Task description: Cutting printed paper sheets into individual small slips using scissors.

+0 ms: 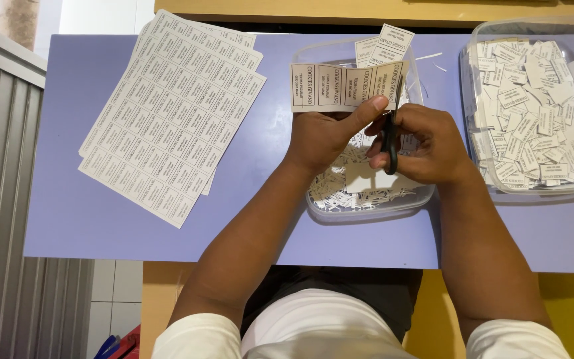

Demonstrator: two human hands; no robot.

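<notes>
My left hand [327,133] pinches a strip of printed paper labels [340,86] by its lower edge, thumb across the front. My right hand [426,143] grips black-handled scissors [391,136], whose blades reach up into the strip's right end. Both hands hover over a clear plastic tub [367,206] that holds thin white paper offcuts. More label pieces [386,43] stick up behind the strip.
A stack of uncut label sheets [171,113] lies on the left of the lilac tabletop [81,219]. At the right a second clear tub [533,106] is full of cut labels. A grey corrugated panel [1,199] runs along the left side.
</notes>
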